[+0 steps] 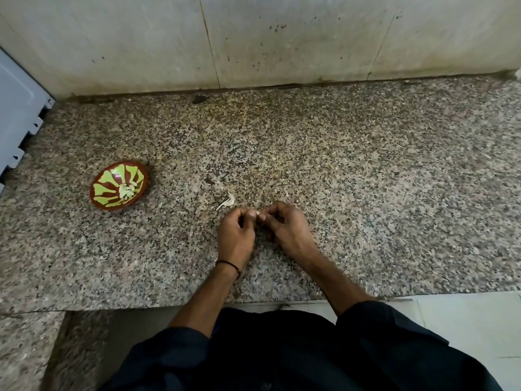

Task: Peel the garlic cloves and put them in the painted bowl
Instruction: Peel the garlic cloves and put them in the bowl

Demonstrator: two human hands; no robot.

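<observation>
Left hand [235,232] and right hand [284,227] are both pinching one tiny garlic clove [257,213] just above the desk [366,193]. It's looking light and firm, with papery skin that's probably tearing easily, so I'd be gripping the ends. Peeled cloves [127,190] are sitting in the painted bowl [105,190], well off to the left.

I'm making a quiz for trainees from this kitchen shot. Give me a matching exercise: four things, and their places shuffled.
1 painted bowl
2 loose garlic skin
3 garlic clove
4 black thread

A round the left wrist
B pinched by left hand and right hand
C counter, just beyond the hands
D counter, far left

Pairs: 1-D, 2-C, 3-B, 4-A
</observation>
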